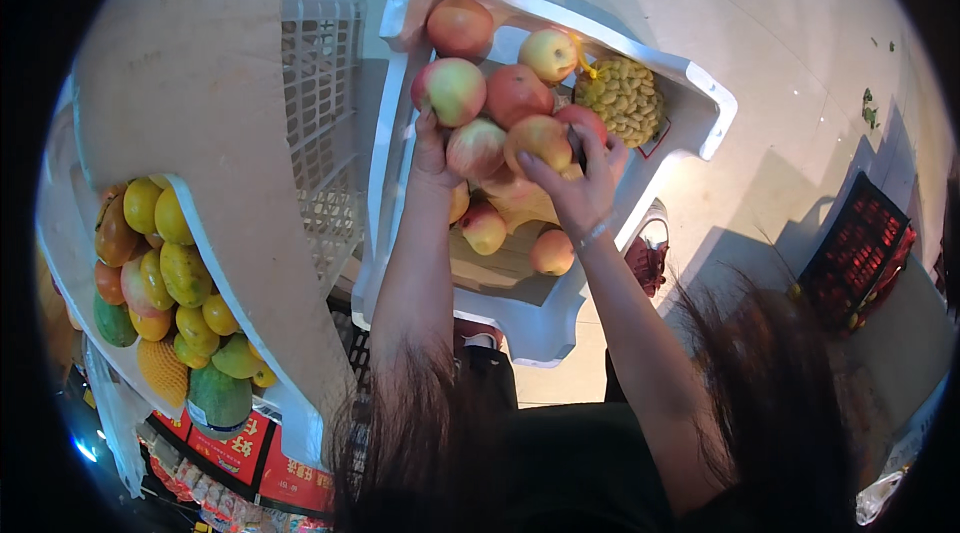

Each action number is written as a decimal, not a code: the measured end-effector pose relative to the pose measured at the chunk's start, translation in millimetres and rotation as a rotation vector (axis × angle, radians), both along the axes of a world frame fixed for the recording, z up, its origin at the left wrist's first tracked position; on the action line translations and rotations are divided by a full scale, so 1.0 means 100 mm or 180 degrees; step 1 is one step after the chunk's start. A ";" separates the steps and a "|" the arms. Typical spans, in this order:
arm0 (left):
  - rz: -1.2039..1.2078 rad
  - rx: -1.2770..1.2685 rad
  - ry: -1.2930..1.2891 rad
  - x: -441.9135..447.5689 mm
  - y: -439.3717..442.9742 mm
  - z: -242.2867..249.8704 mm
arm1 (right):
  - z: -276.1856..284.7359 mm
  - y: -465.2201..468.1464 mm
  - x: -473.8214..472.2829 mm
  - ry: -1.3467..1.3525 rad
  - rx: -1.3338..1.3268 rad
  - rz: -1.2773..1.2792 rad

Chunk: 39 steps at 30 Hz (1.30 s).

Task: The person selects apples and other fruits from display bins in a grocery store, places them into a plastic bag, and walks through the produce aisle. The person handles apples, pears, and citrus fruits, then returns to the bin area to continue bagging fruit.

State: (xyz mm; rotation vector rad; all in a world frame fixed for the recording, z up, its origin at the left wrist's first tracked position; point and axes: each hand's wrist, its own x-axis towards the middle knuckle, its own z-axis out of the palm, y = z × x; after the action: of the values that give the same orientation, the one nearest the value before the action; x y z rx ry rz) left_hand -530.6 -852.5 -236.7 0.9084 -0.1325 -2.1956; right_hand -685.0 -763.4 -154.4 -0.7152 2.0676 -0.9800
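Observation:
A white foam box (pixel 559 323) stands before me with apples and other round fruit in it. My left hand (pixel 435 150) grips a red-and-green apple (pixel 452 91) at its lower left; most of its fingers are hidden. Beside that hand is a pale striped apple (pixel 475 148). My right hand (pixel 589 184) holds an orange-yellow round fruit (pixel 537 145), thumb on the near side. A small dark patch by its fingers is unclear. Nearby lie a red fruit (pixel 519 94), a pale yellow fruit (pixel 552 54) and a net bag of small pale oval pieces (pixel 621 99).
At left, cardboard (pixel 195 67) lies beside a white plastic crate (pixel 322 82). A second foam box (pixel 304 413) holds yellow mangoes (pixel 185 274) and green fruit. A dark crate (pixel 855 251) with red contents stands at right. Leaf scraps (pixel 870 109) lie on the tiled floor (pixel 780 105).

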 end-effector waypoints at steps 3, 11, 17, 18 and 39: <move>-0.0280 0.0308 0.0496 0.12 0.23 0.12 | 0.40 0.31 -0.10 0.0272 0.0136 0.0729; 0.0300 0.2023 0.2112 0.06 1.23 1.54 | 1.79 1.32 -0.29 -0.1907 0.1069 0.0659; 0.0084 0.2089 0.2648 -0.03 1.67 2.82 | 3.15 2.00 -0.27 -0.2914 0.1385 0.1464; -0.0007 0.1969 0.2662 -0.02 1.72 3.01 | 3.37 2.06 -0.23 -0.3553 0.1488 0.0955; -0.0087 0.2042 0.3390 0.07 2.50 5.12 | 4.42 2.23 -0.10 -0.3502 0.2957 0.1567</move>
State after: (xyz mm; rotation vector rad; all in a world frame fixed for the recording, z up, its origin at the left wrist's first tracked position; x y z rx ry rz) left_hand -523.7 -602.1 275.7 -0.0783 1.1016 -2.4829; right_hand -695.0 -540.1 287.4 -0.0789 1.0450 0.0103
